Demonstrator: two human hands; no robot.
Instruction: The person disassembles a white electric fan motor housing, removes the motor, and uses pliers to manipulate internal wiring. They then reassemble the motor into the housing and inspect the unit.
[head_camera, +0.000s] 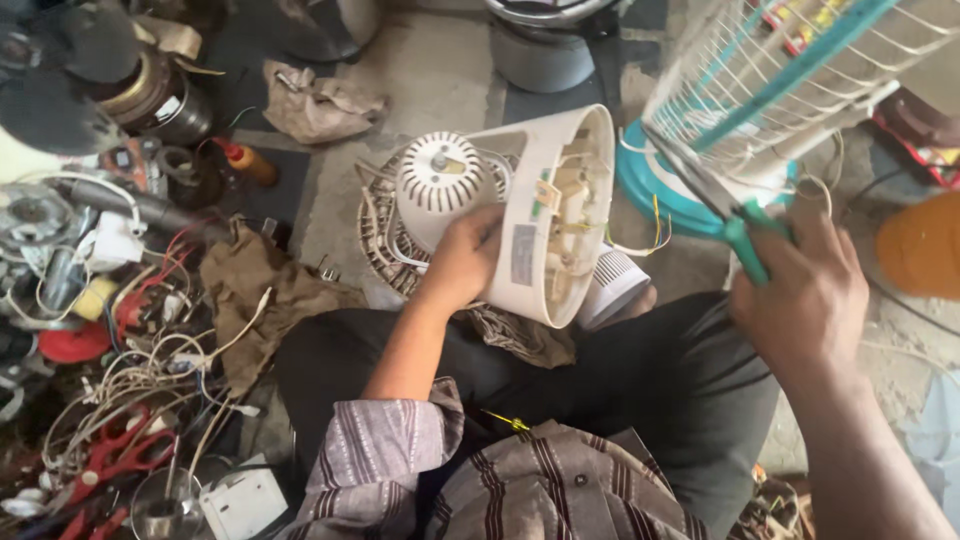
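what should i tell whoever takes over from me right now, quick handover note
Left hand: grips the white fan housing on the lap, open side up, wiring and switch parts exposed.
Right hand: holds green-handled pliers, raised to the right of the housing, jaws near the fan grille.
White ribbed motor sits just behind the housing.
Done: housing is open, loose wires hang out.
Left: wires not joined, housing not closed.
Red scissors lie on the floor at left.
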